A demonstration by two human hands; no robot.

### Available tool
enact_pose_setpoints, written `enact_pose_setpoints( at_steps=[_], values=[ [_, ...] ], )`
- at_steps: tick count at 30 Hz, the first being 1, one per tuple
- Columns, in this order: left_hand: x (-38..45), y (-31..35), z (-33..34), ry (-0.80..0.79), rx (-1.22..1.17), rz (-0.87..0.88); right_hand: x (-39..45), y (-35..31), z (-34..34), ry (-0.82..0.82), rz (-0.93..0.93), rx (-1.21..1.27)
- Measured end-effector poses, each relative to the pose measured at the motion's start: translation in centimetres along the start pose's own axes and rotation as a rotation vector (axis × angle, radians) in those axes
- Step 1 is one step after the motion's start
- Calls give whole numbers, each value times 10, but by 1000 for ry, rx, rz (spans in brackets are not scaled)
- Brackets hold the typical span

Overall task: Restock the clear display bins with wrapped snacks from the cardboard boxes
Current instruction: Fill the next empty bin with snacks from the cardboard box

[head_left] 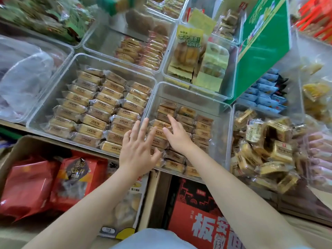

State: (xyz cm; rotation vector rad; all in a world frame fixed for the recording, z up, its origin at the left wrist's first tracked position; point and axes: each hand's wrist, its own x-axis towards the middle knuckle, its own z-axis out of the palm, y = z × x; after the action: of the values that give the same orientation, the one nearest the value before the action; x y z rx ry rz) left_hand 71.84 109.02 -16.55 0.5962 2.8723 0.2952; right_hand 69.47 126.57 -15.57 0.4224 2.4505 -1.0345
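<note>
Rows of wrapped brown cakes [203,125] lie in a clear display bin [190,91] at the centre. My left hand [139,146] rests over this bin's left wall, its fingers straight and its thumb touching a wrapped cake near the front. My right hand [177,134] is inside the bin with straight fingers pressing on the cakes. To the left, a larger clear bin [75,61] is packed with tidy rows of the same wrapped cakes [100,106].
A cardboard box [19,146] with red snack bags [27,187] sits front left; a red printed box [197,212] lies below the bin. Loose wrapped snacks [265,150] fill the right bin. A green carton [264,45] leans at the back right, beside a bin of yellow packs [190,49].
</note>
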Motion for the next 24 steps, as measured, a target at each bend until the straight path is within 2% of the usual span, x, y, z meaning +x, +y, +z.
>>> enact_pose_setpoints(
  at_steps=[2, 5, 9, 12, 16, 20, 22, 24],
  values=[
    [0, -1, -2, -35, 9, 11, -28, -3, -2, 40, 14, 78],
    [0, 0, -7, -82, 60, 3, -82, 5, -12, 63, -40, 16],
    [-28, 28, -12, -24, -8, 19, -176, 26, -41, 17, -112, 28],
    [-79, 91, -14, -47, -160, 205, -265, 51, -69, 170, -147, 36],
    [-147, 201, -20, -184, -321, 465, -375, 100, -105, 467, -132, 37],
    [-204, 311, -31, -154, -384, 723, -459, 176, -139, 742, -66, 91],
    [-230, 360, -32, -109, -436, 812, -492, 223, -152, 801, -2, 63],
    [-252, 404, -31, -88, -486, 861, -518, 272, -163, 791, 91, 10]
  ],
)
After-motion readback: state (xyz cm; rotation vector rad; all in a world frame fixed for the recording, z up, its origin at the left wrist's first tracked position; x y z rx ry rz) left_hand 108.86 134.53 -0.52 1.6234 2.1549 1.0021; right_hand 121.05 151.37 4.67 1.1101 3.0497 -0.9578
